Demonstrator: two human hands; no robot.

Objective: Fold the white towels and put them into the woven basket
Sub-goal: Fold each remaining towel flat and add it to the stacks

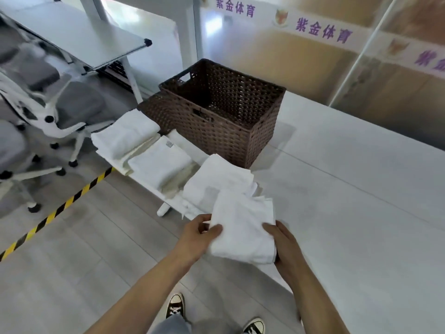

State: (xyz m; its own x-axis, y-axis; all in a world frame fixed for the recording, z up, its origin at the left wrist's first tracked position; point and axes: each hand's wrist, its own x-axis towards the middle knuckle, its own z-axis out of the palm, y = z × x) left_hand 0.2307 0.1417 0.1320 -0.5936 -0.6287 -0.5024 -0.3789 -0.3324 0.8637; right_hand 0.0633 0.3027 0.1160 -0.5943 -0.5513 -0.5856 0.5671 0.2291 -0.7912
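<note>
office: desks (79, 34), swivel chairs (60, 102)

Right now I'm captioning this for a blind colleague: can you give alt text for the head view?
A person's left hand and right hand hold a folded white towel over the edge of a white table. Behind it stand an empty brown woven basket and three stacks of white towels.

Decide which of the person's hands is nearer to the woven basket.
Left, narrowly. The left hand grips the folded towel at its left edge, below the woven basket. The right hand holds the towel's right edge, slightly lower.
</note>
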